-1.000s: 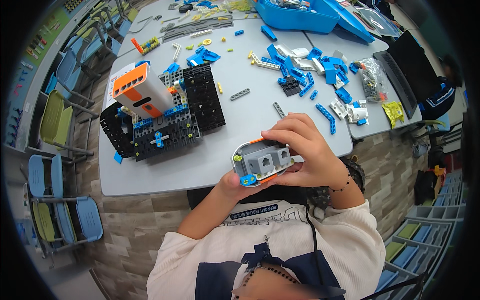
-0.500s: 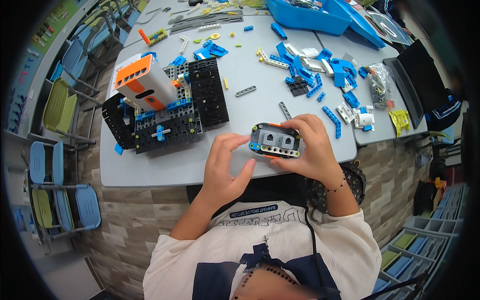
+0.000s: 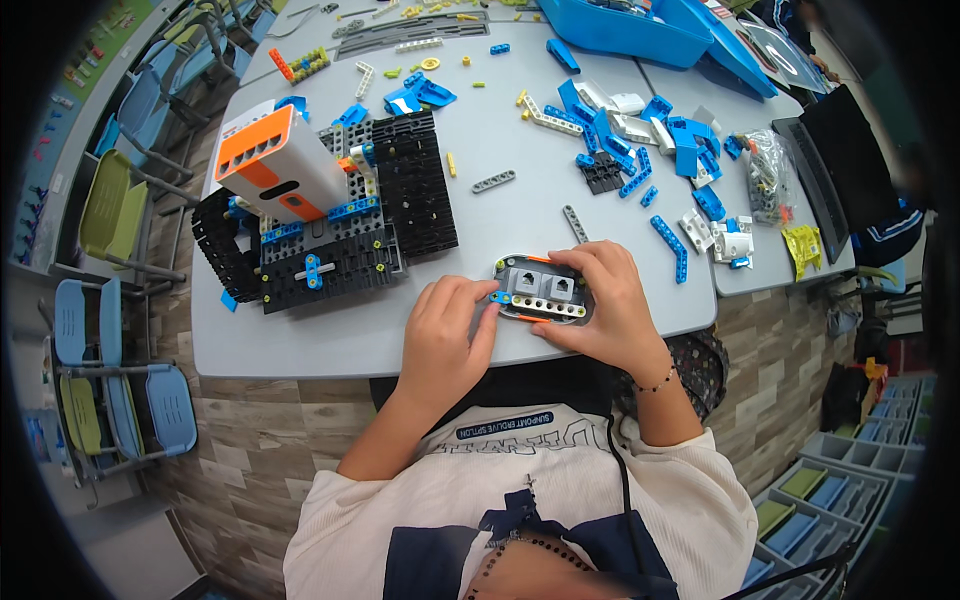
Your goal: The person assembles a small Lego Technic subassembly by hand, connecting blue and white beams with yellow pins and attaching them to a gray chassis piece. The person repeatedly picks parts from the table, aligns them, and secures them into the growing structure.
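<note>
Plastic, by the look of it, makes up the oval unit (image 3: pixel 543 293) over the near edge of the worktop (image 3: pixel 330 348), right of the tracked model (image 3: pixel 330 290); from where I stand I cannot tell whether its underside rests there. I'd judge it light, stiff in the shell and a little slick on its rounded rim, with the small fitted parts likelier to pop loose than break. The best place to take it seems to be across the far and near long sides, clear of the sockets, and that is how the right hand (image 3: pixel 612 305) has it: grip clamped on the right end, fingers on the far side, thumb on the near. The left hand (image 3: pixel 438 328) has thumb and fingertips close together at the blue connector (image 3: pixel 502 297); whether they truly pinch it, I cannot tell.

Counting up: one oval unit, carrying two grey sockets (image 3: pixel 526 281) and one white holed beam (image 3: pixel 545 306). One tracked model, with two black treads (image 3: pixel 415 185) and one orange-and-white block (image 3: pixel 275 165). Farther right lie two loose grey beams (image 3: pixel 494 181), one angled blue beam (image 3: pixel 668 248), one clear bag (image 3: pixel 770 175), one yellow packet (image 3: pixel 803 250) and one laptop (image 3: pixel 850 140). The blue-and-white heap (image 3: pixel 690 140) is too jumbled to count.
</note>
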`<state>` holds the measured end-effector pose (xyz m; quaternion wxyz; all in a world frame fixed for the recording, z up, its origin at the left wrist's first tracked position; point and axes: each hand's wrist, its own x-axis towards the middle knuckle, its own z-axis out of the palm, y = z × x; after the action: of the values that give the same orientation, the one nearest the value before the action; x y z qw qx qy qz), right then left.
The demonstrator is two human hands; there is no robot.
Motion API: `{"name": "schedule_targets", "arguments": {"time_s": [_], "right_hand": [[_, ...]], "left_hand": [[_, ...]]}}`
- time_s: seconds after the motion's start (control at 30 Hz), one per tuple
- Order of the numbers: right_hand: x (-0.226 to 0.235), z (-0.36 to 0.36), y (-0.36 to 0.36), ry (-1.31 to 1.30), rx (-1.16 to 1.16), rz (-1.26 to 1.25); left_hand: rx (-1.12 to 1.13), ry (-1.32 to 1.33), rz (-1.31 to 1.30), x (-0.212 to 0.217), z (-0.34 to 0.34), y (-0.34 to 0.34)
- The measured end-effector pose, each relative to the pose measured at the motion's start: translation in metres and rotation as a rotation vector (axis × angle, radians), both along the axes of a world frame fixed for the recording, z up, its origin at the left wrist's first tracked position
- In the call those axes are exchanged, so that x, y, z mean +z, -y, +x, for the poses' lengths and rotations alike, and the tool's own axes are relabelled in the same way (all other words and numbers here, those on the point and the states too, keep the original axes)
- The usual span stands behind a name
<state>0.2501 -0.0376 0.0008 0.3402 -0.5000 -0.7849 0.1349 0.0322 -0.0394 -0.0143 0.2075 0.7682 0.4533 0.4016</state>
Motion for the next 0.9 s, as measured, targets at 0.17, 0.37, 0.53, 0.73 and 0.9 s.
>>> {"name": "schedule_targets", "arguments": {"time_s": [0.17, 0.37, 0.53, 0.73, 0.9], "right_hand": [[0.002, 0.009, 0.002, -0.061, 0.038, -0.079], [0.0, 0.014, 0.001, -0.172, 0.076, -0.187], [0.0, 0.017, 0.0, -0.144, 0.103, -0.169], [0.0, 0.018, 0.0, -0.132, 0.112, -0.172], [0.0, 0.018, 0.001, -0.134, 0.13, -0.182]], "left_hand": [[0.013, 0.007, -0.012, 0.0, 0.0, 0.001], [0.006, -0.012, -0.028, 0.0, -0.001, 0.001], [0.0, -0.021, -0.01, 0.0, -0.001, 0.0], [0.022, 0.004, -0.027, -0.001, 0.001, 0.001], [0.057, 0.047, -0.037, -0.002, 0.001, 0.002]]}}
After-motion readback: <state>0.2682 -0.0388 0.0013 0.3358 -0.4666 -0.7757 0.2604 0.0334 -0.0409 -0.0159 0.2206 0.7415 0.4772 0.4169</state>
